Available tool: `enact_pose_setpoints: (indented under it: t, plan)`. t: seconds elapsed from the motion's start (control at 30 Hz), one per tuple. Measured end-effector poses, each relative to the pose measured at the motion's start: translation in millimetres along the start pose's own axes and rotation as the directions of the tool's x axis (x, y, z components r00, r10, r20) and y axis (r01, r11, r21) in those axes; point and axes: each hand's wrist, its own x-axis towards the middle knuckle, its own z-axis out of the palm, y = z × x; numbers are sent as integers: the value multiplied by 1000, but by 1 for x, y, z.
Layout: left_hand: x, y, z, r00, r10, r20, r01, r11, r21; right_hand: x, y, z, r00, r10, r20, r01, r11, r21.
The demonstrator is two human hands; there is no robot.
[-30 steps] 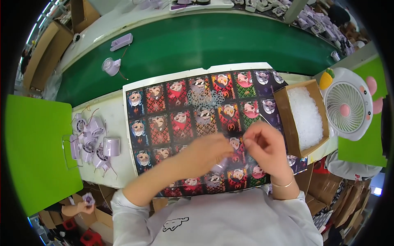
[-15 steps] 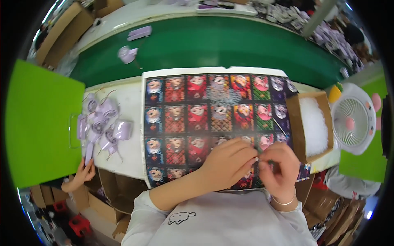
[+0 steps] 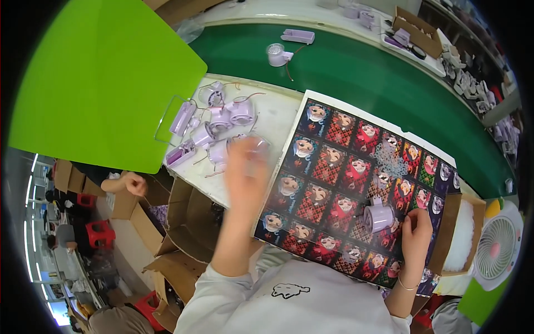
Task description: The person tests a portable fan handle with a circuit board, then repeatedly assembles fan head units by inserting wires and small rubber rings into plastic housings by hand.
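Note:
My left hand (image 3: pixel 246 170), smeared by motion, is over the near side of a group of lilac plastic fan housings (image 3: pixel 221 118) with thin wires. Whether its fingers grip the housing there is not clear. My right hand (image 3: pixel 416 231) rests at the right part of a dark sheet (image 3: pixel 320 203) printed with rows of colourful cartoon cards. Its fingers are curled together, and what they may hold is hidden. Just left of that hand, a lilac cup-shaped housing (image 3: pixel 379 217) lies on the sheet. Farther back on it is a small heap of clear-grey little parts (image 3: pixel 391 160).
On the right stand a cardboard box (image 3: pixel 446 236) of white material and a white fan (image 3: pixel 496 247). A green belt (image 3: pixel 356 72) behind carries a lilac housing (image 3: pixel 276 55) and a lilac strip part (image 3: pixel 298 36). At left are a lime-green panel (image 3: pixel 111 83) and another person's hand (image 3: pixel 133 183).
The view has turned to the left. My hands, together over the sheet before, have parted: the left has gone to the lilac housings. A lilac housing now shows beside my right hand.

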Motion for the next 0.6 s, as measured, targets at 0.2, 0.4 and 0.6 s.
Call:
enact_pose_setpoints:
  t: [0.2, 0.4, 0.6]
  plan:
    - [9, -158, -133, 984, -150, -92, 173, 738, 652, 4, 3, 6, 999, -47, 25, 50, 991, -125]
    - [6, -195, -155, 977, -174, 123, 48, 742, 669, 2, -9, 0, 993, -4, -118, -9, 994, -104]
    - [5, -103, -150, 919, -177, 352, 55, 942, 332, -19, -26, -12, 938, -308, -160, 335, 923, 188]
